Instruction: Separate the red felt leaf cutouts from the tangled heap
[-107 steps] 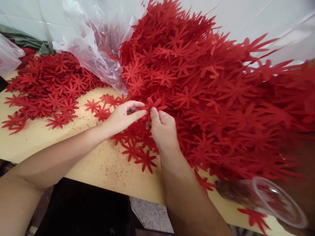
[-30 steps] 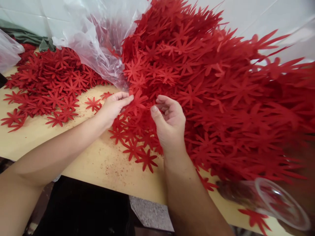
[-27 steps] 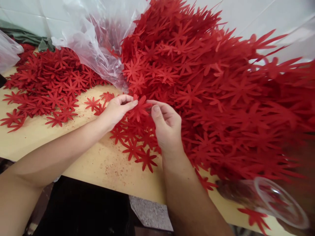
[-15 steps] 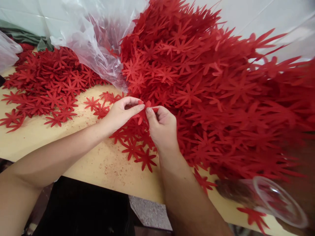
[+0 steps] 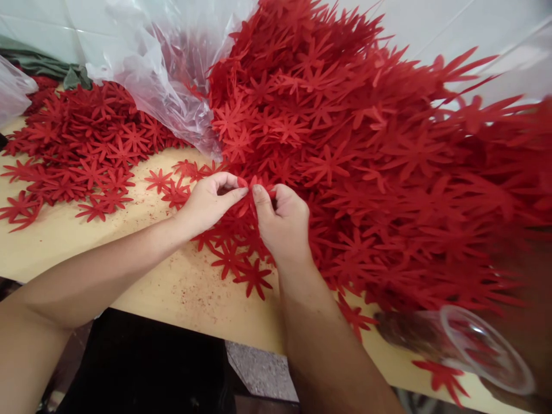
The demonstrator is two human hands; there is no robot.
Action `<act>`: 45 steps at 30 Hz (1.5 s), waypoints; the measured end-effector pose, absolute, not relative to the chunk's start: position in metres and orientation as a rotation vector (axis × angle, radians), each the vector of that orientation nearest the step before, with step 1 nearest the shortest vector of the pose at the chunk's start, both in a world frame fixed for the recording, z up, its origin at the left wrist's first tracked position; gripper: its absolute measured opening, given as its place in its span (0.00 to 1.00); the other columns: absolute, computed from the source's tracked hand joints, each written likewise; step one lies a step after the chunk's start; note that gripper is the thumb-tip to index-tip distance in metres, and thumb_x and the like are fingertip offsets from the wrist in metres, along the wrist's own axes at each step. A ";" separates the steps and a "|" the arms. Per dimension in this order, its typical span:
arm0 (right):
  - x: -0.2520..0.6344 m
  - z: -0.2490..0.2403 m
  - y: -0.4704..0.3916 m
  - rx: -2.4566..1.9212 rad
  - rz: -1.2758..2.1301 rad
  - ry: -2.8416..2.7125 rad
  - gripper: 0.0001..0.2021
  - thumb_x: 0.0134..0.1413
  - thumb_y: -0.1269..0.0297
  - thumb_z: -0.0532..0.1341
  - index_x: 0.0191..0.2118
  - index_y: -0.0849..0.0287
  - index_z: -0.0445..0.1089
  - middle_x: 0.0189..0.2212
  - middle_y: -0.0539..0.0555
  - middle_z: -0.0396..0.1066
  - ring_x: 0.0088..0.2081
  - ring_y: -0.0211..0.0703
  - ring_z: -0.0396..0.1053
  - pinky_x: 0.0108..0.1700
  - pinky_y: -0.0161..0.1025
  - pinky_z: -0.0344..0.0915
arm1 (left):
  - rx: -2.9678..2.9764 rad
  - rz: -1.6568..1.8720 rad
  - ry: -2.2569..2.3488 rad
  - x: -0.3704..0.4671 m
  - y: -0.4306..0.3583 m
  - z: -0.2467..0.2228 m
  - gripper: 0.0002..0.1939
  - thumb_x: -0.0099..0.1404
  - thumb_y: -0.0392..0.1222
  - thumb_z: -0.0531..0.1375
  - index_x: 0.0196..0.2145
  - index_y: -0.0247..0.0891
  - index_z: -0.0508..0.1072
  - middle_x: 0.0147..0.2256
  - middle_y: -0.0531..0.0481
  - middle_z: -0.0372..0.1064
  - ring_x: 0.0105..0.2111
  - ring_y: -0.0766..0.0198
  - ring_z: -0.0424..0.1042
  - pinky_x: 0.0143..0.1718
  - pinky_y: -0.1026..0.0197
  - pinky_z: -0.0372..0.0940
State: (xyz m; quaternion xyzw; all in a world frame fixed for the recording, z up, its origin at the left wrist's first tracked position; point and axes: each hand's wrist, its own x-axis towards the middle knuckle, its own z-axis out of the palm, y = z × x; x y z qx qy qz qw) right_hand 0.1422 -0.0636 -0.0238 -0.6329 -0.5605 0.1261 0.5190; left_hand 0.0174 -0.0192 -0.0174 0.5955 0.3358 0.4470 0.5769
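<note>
Between my two hands is a small red flower piece [image 5: 245, 204], pinched from both sides in front of the big red heap. My left hand [image 5: 211, 198] grips its left side between thumb and fingers. My right hand [image 5: 283, 217] has its thumb pressed on the right side, with the fingers curled behind. A tall heap of red star-shaped pieces [image 5: 328, 164] rises behind and to the right of my hands. Loose red pieces [image 5: 253, 277] lie on the table just below them.
A lower pile of red pieces [image 5: 92, 146] covers the tan table [image 5: 142, 287] at the left. A clear plastic bag [image 5: 172, 92] stands between the piles. At the lower right lies a clear round plastic container [image 5: 487, 351]. Green cloth [image 5: 56, 66] sits at the back left.
Both hands keep hold of the red piece, and their fingertips have drawn slightly closer together. The whole view has shifted a little.
</note>
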 end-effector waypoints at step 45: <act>0.127 -0.032 -0.057 -1.150 0.901 -1.009 0.12 0.41 0.54 0.64 0.26 0.58 0.70 0.17 0.46 0.67 0.21 0.32 0.64 0.26 0.33 0.62 | 0.893 1.192 0.869 0.018 -0.011 -0.013 0.07 0.61 0.31 0.52 0.26 0.36 0.59 0.21 0.58 0.59 0.22 0.75 0.61 0.30 0.67 0.58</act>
